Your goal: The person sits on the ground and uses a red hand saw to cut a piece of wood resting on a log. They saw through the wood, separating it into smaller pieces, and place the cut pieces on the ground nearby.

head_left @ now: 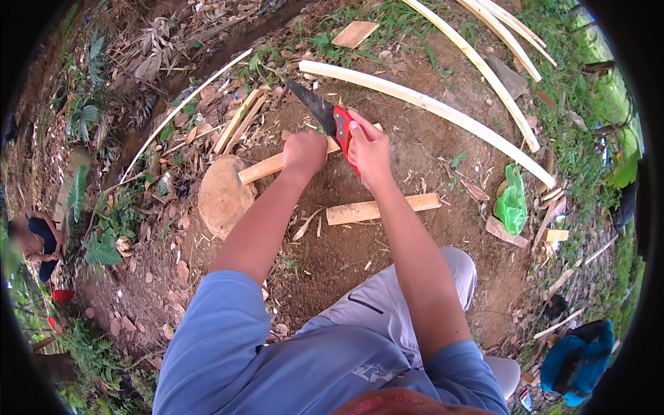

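A hand saw [318, 105] with a dark blade and a red handle is in my right hand [370, 153], its fingers wrapped round the handle. The blade points up and to the left, away from me. My left hand [305, 152] is closed round a short wooden piece [266, 168], just left of the saw. One end of that piece rests on a round tree stump [225, 196]. Whether the blade touches the wood is hidden by my hands. Nearer to me, a second cut piece of wood [366, 211] lies on the dirt, partly behind my right forearm.
Long pale wood strips [443, 111] lie across the ground ahead and to the right. A green plastic bag [511, 202] sits at the right, above a teal bag [577, 361]. Two short sticks [240, 123] lie beyond the stump. Another person [38, 242] sits at the far left.
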Available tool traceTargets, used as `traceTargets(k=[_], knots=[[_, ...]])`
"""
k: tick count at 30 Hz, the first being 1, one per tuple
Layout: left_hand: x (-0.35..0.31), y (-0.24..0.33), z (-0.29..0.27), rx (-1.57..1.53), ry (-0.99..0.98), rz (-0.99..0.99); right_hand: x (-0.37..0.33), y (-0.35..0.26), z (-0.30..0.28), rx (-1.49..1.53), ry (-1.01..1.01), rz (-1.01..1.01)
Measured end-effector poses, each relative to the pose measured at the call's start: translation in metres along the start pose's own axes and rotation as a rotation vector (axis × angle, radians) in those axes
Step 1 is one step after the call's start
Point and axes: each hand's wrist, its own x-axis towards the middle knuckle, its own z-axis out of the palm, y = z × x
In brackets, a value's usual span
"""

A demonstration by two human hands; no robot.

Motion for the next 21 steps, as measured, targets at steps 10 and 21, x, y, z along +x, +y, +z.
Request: traceTargets(k=[10, 21], knots=[[-0.006, 0.009, -0.023, -0.002, -0.069, -0.023, -0.01, 0.0, -0.005, -0.237, 0.035, -0.142], [0.004, 0.008, -0.018, -0.031, -0.122, -0.064, -0.086, -0.045, -0.014, -0.528, -0.002, -0.238]])
